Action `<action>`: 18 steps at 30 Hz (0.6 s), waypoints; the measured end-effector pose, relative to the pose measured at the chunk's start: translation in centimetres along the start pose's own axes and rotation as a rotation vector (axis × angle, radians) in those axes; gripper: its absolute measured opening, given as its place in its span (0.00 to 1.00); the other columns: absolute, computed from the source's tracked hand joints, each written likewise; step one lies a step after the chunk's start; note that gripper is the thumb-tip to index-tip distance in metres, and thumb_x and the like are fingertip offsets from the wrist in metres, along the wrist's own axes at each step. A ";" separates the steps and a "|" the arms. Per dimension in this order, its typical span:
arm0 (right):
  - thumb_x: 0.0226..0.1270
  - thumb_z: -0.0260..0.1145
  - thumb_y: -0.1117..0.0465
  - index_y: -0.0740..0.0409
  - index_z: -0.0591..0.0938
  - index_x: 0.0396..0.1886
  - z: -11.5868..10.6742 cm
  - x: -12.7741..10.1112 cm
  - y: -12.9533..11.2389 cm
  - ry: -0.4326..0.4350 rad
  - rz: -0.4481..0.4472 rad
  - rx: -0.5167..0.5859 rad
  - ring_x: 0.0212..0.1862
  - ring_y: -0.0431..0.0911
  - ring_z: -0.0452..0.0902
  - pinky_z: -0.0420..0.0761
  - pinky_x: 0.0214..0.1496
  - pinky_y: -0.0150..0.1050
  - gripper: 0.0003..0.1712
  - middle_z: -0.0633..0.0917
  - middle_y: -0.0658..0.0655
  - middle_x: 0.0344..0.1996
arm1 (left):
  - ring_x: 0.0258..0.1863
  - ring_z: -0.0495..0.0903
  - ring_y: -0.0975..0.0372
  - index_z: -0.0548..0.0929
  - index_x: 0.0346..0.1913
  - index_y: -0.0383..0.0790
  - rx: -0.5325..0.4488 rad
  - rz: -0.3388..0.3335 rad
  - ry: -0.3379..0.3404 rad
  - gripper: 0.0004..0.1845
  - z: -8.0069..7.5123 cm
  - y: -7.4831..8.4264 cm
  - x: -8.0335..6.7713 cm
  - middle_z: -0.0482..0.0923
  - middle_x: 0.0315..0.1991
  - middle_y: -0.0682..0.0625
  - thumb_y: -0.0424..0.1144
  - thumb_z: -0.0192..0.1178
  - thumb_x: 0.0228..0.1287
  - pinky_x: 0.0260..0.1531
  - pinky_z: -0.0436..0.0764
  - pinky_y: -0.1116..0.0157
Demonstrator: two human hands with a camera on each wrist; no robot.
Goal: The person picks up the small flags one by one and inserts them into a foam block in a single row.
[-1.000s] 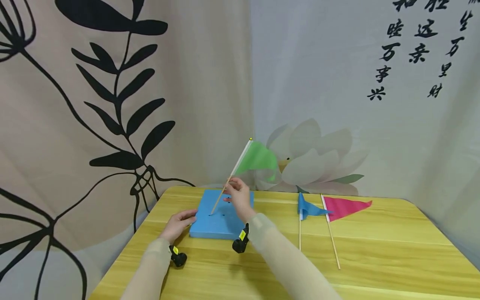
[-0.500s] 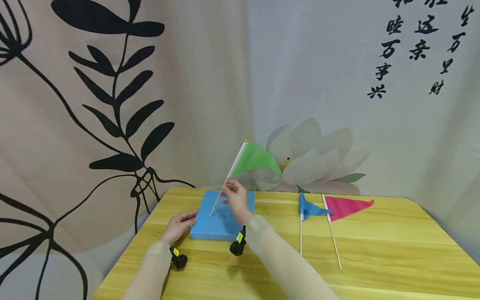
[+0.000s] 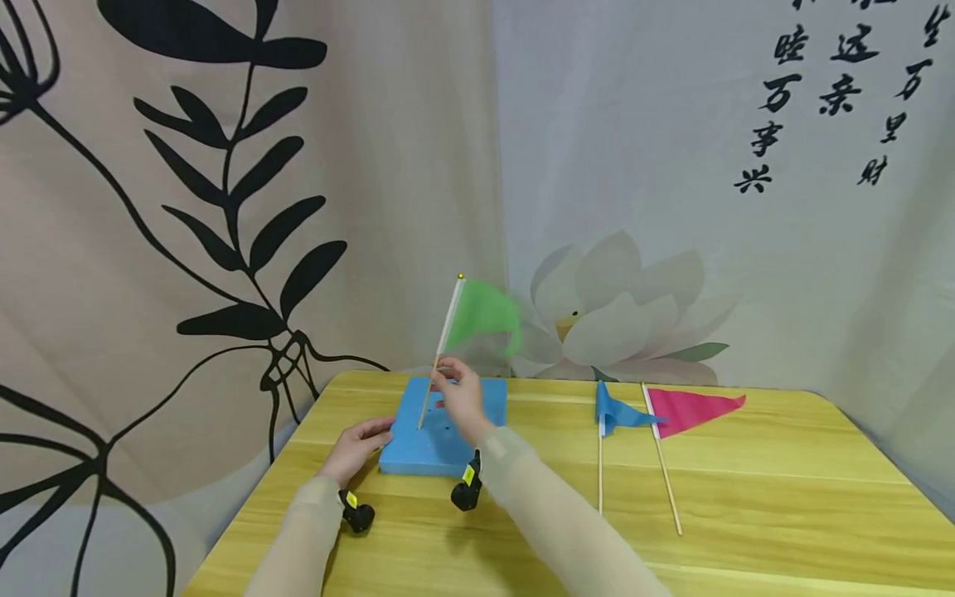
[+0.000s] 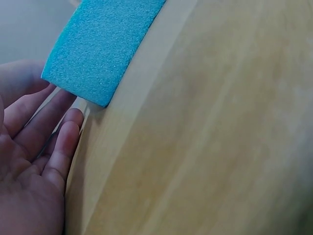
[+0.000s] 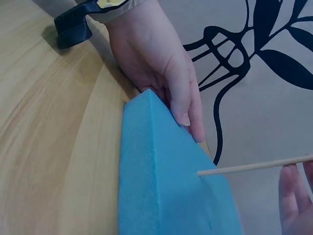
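Observation:
My right hand [image 3: 461, 398] pinches the thin wooden stick of a green flag [image 3: 481, 315] just below its white sleeve. The stick's lower end meets the top of a blue foam block [image 3: 418, 463]; in the right wrist view the stick [image 5: 244, 169] stands at a spot on the block's face, with a slight lean. Along the block's left side rests my left hand [image 3: 356, 449], fingers extended. From the left wrist, its thumb [image 4: 24, 78] touches the block's corner and the other fingers spread beneath. Small dark holes show on the block's top.
To the right on the wooden table [image 3: 783, 489] lie a blue pennant flag [image 3: 615, 416] and a red pennant flag [image 3: 686, 412], the blue tip overlapping the red one's stick. Behind the table hangs a printed curtain [image 3: 418, 207].
The green flag has swung left and more upright, my right hand moving left with it. Its stick's lower end stays at about the same spot on the block. My left hand keeps its place.

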State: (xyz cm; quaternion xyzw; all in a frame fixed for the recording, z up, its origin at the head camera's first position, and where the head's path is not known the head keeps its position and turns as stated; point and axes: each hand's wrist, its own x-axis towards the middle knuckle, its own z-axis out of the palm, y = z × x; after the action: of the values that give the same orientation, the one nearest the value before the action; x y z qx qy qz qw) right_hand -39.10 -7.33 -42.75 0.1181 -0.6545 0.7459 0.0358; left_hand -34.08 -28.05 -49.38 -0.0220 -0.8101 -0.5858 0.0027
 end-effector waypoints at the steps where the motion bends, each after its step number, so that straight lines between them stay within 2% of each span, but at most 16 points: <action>1: 0.70 0.63 0.64 0.60 0.81 0.48 0.2 -0.1 0.0 -0.003 -0.006 -0.017 0.41 0.55 0.83 0.85 0.35 0.54 0.09 0.84 0.60 0.41 | 0.63 0.69 0.47 0.73 0.66 0.34 -0.005 -0.002 0.004 0.24 0.0 -0.4 0.3 0.70 0.65 0.38 0.38 0.58 0.71 0.64 0.69 0.50; 5: 0.70 0.63 0.64 0.59 0.81 0.46 0.8 -0.5 0.0 -0.014 -0.013 -0.101 0.39 0.50 0.83 0.85 0.34 0.52 0.08 0.84 0.55 0.39 | 0.63 0.70 0.48 0.74 0.66 0.34 -0.018 -0.005 0.015 0.24 0.0 -0.8 0.6 0.71 0.64 0.39 0.38 0.59 0.70 0.64 0.70 0.51; 11: 0.70 0.64 0.61 0.62 0.83 0.50 1.2 -0.8 -0.1 -0.013 -0.024 -0.179 0.38 0.44 0.83 0.85 0.29 0.37 0.13 0.86 0.54 0.40 | 0.62 0.71 0.48 0.74 0.66 0.34 -0.018 -0.004 0.007 0.24 0.0 -0.8 0.7 0.71 0.64 0.38 0.38 0.59 0.70 0.63 0.70 0.50; 18: 0.70 0.64 0.61 0.62 0.81 0.53 0.9 -0.8 -0.2 -0.042 -0.048 -0.170 0.39 0.44 0.83 0.86 0.31 0.39 0.15 0.86 0.55 0.44 | 0.62 0.71 0.48 0.74 0.65 0.32 -0.015 -0.002 0.005 0.24 -0.3 -1.1 0.8 0.72 0.63 0.38 0.39 0.60 0.70 0.63 0.70 0.51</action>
State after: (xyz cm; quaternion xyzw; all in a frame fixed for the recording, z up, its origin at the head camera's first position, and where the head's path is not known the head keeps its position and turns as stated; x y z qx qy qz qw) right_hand -38.13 -8.08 -42.65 0.1457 -0.7132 0.6838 0.0500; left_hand -34.95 -28.61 -50.29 -0.0198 -0.8058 -0.5919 0.0042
